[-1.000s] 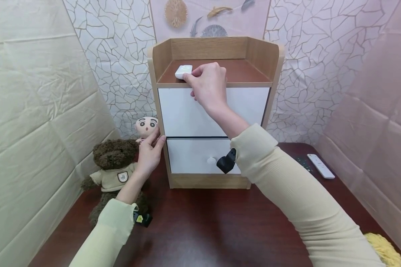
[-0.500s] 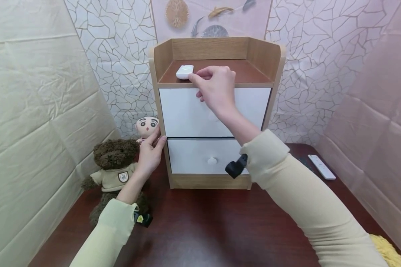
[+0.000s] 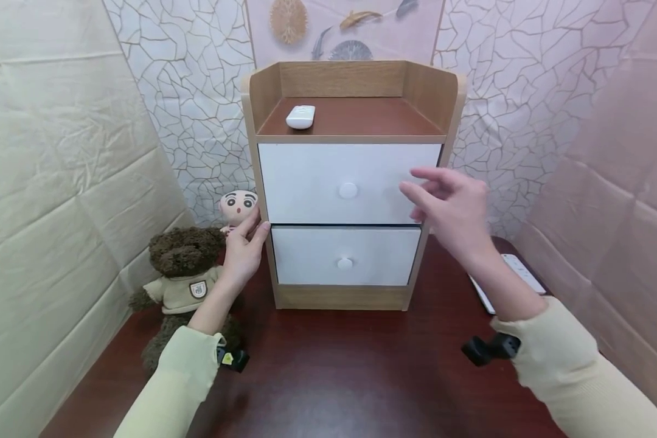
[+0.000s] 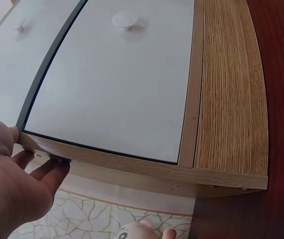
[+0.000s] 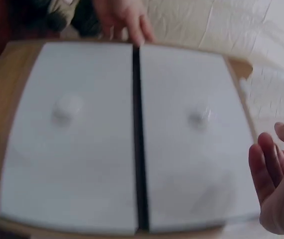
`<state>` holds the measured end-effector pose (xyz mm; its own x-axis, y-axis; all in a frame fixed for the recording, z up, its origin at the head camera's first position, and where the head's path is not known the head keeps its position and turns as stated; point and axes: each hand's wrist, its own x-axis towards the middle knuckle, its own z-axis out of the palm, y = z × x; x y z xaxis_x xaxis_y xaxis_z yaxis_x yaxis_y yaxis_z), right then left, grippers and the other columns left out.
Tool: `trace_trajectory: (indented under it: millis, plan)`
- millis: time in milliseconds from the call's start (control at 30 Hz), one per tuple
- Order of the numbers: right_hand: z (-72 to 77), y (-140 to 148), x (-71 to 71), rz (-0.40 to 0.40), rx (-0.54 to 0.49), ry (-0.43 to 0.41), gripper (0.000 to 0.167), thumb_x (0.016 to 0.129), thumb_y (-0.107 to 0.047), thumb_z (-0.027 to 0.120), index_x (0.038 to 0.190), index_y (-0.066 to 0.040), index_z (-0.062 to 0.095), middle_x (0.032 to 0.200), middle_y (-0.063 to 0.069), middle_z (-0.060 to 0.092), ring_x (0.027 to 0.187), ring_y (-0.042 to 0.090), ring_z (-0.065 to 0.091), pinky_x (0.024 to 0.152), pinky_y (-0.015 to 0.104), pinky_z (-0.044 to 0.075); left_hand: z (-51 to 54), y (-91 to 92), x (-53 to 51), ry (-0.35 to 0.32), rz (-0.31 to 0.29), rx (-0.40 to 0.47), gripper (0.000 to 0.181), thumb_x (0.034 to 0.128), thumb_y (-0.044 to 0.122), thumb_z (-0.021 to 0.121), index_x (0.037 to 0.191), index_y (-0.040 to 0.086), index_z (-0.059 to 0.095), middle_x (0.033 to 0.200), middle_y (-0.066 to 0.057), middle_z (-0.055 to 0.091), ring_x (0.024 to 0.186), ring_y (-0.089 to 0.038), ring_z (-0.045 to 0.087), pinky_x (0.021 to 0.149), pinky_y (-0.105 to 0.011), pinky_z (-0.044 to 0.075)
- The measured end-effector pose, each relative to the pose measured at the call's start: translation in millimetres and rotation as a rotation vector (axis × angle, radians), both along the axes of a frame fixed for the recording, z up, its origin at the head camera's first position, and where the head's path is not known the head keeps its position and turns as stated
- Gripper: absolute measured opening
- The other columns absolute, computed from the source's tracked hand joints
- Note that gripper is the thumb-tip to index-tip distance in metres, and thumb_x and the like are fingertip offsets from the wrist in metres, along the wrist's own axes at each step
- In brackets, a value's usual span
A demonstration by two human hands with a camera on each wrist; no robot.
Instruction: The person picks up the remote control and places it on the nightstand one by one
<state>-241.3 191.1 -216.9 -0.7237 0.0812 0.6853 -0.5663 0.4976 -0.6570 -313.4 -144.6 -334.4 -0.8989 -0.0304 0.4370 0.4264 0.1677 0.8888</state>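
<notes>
A wooden cabinet (image 3: 342,298) with two white drawers stands on the table. My left hand (image 3: 241,252) holds its left side panel, thumb at the front edge and fingers behind, as the left wrist view (image 4: 17,179) also shows. A small white rounded case (image 3: 300,117) lies on the cabinet's top shelf, near the front left. My right hand (image 3: 451,207) is in the air before the right edge of the upper drawer (image 3: 306,182), holding nothing, fingers loosely bent and apart. Both drawers, the lower one (image 3: 312,258) included, are pushed in; each has a round white knob.
Left of the cabinet sits a brown teddy bear (image 3: 183,267) in a beige shirt, with a round-headed doll (image 3: 238,205) behind it. A white remote control (image 3: 522,272) lies at the right, partly hidden by my right forearm. Fabric walls flank the table (image 3: 328,371).
My right hand has let go of the white case and moved right and down, away from the shelf. The case stays on the shelf. My left hand keeps its place on the cabinet.
</notes>
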Motion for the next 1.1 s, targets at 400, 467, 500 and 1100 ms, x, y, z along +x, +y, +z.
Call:
trace_trajectory:
  millis: [400, 467, 500, 1100]
  plan:
    - [-61.0, 87, 15.0, -0.162, -0.038, -0.112, 0.034, 0.095, -0.023, 0.077, 0.126, -0.009, 0.074, 0.073, -0.014, 0.071, 0.059, 0.004, 0.067, 0.059, 0.01, 0.053, -2.3, -6.1, 1.4, -0.019, 0.011, 0.008, 0.054, 0.1091, 0.016, 0.053, 0.158, 0.005, 0.035, 0.161, -0.016, 0.035, 0.145, -0.026, 0.04, 0.116, -0.034, 0.04]
    - [-67.1, 99, 15.4, -0.156, -0.085, -0.119, 0.032, 0.094, -0.019, 0.078, 0.125, -0.011, 0.075, 0.072, -0.012, 0.071, 0.056, 0.004, 0.067, 0.057, 0.011, 0.054, -2.6, -5.9, 0.7, -0.01, 0.011, 0.009, 0.054, 0.109, 0.016, 0.053, 0.158, 0.004, 0.035, 0.162, -0.015, 0.034, 0.145, -0.025, 0.04, 0.115, -0.033, 0.041]
    - [-70.2, 105, 15.7, -0.157, -0.108, -0.12, 0.03, 0.094, -0.017, 0.078, 0.123, -0.012, 0.075, 0.071, -0.012, 0.071, 0.055, 0.004, 0.067, 0.056, 0.011, 0.054, -2.5, -5.8, 0.6, -0.006, 0.009, 0.009, 0.054, 0.1089, 0.016, 0.053, 0.158, 0.004, 0.035, 0.162, -0.015, 0.034, 0.145, -0.025, 0.04, 0.115, -0.033, 0.041]
    - [-156.3, 176, 26.9, -0.173, -0.263, -0.223, 0.032, 0.094, -0.002, 0.074, 0.112, -0.028, 0.068, 0.08, -0.016, 0.072, 0.057, 0.004, 0.068, 0.052, 0.018, 0.059, -2.3, -1.5, -2.6, 0.005, -0.013, -0.002, 0.053, 0.1088, 0.016, 0.054, 0.157, 0.003, 0.037, 0.159, -0.018, 0.038, 0.143, -0.027, 0.042, 0.115, -0.034, 0.041]
